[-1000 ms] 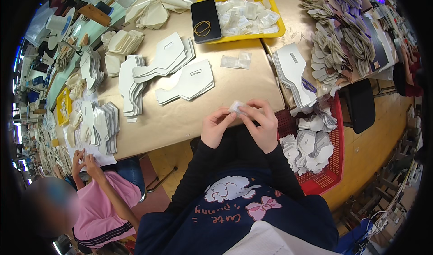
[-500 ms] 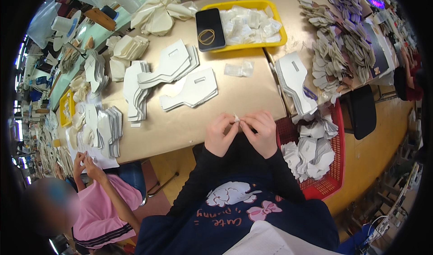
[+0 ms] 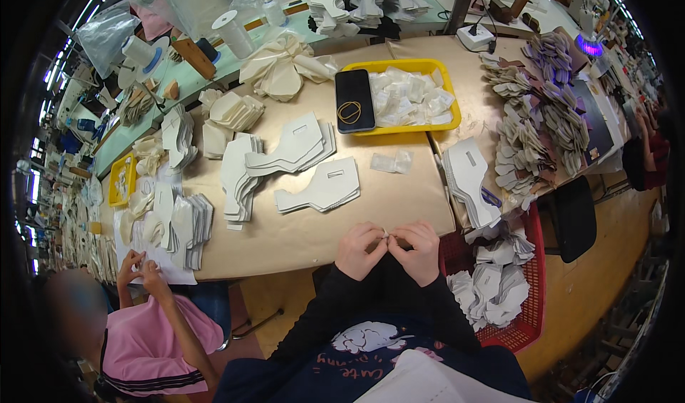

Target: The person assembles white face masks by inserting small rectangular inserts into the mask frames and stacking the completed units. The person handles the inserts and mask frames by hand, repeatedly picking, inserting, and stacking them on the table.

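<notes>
At the front edge of the gold-covered table (image 3: 285,250), my left hand (image 3: 361,250) and my right hand (image 3: 415,250) meet fingertip to fingertip. Both are closed in a pinch on a tiny whitish piece (image 3: 386,235), mostly hidden by the fingers and too small to name. Beyond them lies a stack of white cut-out card shapes (image 3: 321,187), each with a slot. A pair of small clear packets (image 3: 392,162) rests farther back. To the right of my hands, another stack of white slotted shapes (image 3: 469,182) sits near the table's edge.
A yellow tray (image 3: 399,130) of small packets stands at the back, with a black phone (image 3: 354,102) and rubber bands on it. A red basket (image 3: 524,310) of white pieces is at my right. Grey-brown piles (image 3: 524,125) lie far right. A co-worker in pink (image 3: 153,339) sits at left.
The whole view has tilted upward, so the table and its things sit lower in the picture. My hands remain together, still pinching the tiny whitish piece.
</notes>
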The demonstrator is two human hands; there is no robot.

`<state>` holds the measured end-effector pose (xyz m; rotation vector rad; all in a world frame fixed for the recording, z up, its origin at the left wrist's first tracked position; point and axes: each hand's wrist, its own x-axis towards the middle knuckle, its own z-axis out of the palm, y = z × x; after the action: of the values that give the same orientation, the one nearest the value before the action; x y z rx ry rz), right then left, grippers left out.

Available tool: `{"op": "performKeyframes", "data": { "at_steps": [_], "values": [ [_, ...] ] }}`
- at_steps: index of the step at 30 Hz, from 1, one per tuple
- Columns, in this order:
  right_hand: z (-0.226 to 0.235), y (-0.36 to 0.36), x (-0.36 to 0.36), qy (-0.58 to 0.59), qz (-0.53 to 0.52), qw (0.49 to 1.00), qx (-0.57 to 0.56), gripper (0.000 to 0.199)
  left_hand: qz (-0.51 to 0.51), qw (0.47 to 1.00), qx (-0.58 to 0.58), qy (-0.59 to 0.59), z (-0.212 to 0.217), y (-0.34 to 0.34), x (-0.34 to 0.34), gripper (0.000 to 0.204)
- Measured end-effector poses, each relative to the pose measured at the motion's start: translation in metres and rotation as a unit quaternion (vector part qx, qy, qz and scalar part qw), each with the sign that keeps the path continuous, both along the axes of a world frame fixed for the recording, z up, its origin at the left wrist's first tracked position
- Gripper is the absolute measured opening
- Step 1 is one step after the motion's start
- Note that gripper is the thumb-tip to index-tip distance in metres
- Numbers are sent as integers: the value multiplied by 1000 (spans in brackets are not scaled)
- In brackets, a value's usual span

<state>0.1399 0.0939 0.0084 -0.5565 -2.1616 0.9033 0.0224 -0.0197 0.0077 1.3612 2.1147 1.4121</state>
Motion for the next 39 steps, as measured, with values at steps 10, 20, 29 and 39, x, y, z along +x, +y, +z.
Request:
{"op": "performKeyframes", "data": {
  "at_steps": [10, 20, 29, 39],
  "values": [
    [1, -8, 6, 3, -16, 956, -293, 7, -16, 1000, 3, -24, 7, 1, -1, 10],
    [13, 11, 13, -7, 84, 992, -98, 5, -140, 982, -19, -124, 15, 0, -19, 9],
    [14, 1, 12, 15, 19, 994, -103, 3, -131, 989, 1, -66, 9, 1, -11, 9],
    [10, -2, 9, 67, -67, 970, -224, 4, -34, 986, 57, -153, 14, 11, 12, 13]
  ]
}}
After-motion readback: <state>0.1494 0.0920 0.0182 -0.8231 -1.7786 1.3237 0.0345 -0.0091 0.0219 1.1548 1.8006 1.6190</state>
